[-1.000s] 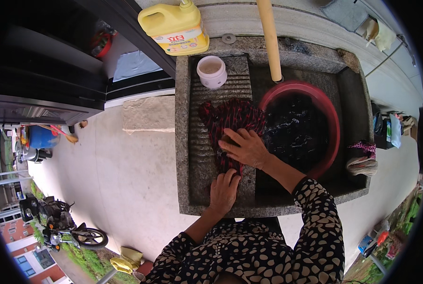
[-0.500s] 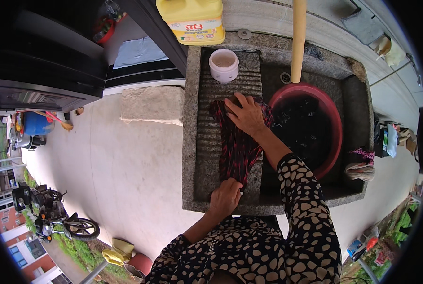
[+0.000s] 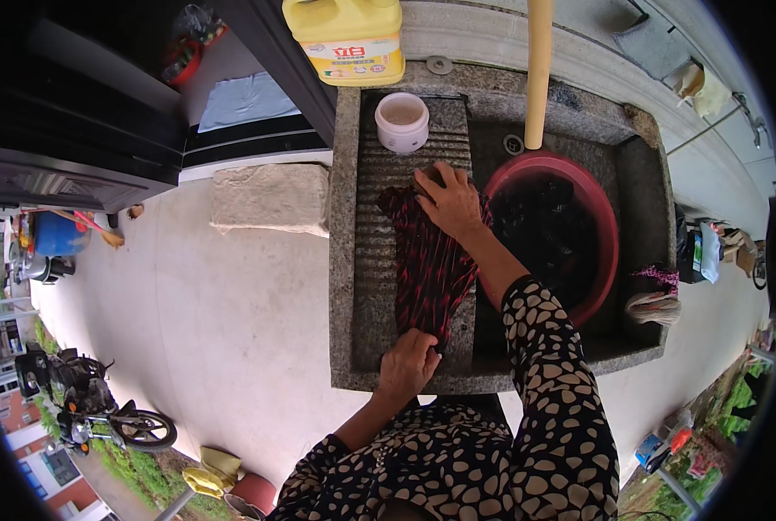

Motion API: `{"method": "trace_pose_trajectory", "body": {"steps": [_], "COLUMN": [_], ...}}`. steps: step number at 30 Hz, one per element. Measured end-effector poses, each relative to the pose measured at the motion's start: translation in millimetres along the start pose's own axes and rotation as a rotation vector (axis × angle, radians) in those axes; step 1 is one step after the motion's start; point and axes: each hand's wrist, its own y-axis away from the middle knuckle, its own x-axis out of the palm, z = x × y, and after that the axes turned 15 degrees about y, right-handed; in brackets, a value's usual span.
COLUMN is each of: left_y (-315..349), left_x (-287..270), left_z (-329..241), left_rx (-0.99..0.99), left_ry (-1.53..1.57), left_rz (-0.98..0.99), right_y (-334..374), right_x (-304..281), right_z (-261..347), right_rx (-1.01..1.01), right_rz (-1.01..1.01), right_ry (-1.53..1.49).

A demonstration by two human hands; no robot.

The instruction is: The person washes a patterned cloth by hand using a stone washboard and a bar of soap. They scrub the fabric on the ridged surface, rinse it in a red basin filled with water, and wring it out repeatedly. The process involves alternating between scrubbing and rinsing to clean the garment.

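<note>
A wet dark garment with red streaks lies stretched over the ribbed washboard of a stone sink. At its near end, my left hand is closed on the bunched cloth. My right hand rests on the garment's far end, its fingers curled over a small brown block. Most of that block is hidden, so I cannot tell its kind. Right of the washboard, a red basin sits in the sink with dark cloth in dark water.
A white tub stands at the washboard's far end, by a yellow jug. A tan pole rises behind the basin. A rag hangs on the sink's right rim. A stone block lies left; a motorcycle stands farther off.
The right hand and the brown block have shifted slightly toward the far end of the garment. The left hand keeps its grip on the near end. The whole view has shifted a little.
</note>
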Motion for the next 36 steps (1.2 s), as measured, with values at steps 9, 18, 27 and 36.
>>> {"method": "trace_pose_trajectory", "body": {"steps": [9,18,27,36], "left_y": [-1.9,-5.9,-12.2,-62.1], "left_x": [-6.3,4.5,-2.2,10.4], "left_z": [0.4,-3.1,-13.5,-12.1], "left_rx": [-0.029,-0.070,-0.027,-0.199], "left_ry": [-0.038,-0.057,-0.128,-0.401], "left_rz": [0.014,-0.008,0.014,0.028], "right_y": [37.3,-1.9,152.4,99.6], "right_x": [-42.6,22.3,57.5,-47.1], "right_z": [26.4,-60.2,-125.3,-20.2], "right_rx": [-0.248,0.634,1.350,0.033], "right_rz": [0.086,-0.235,-0.144,0.127], "right_ry": [-0.304,-0.964,-1.835,-0.679]}}
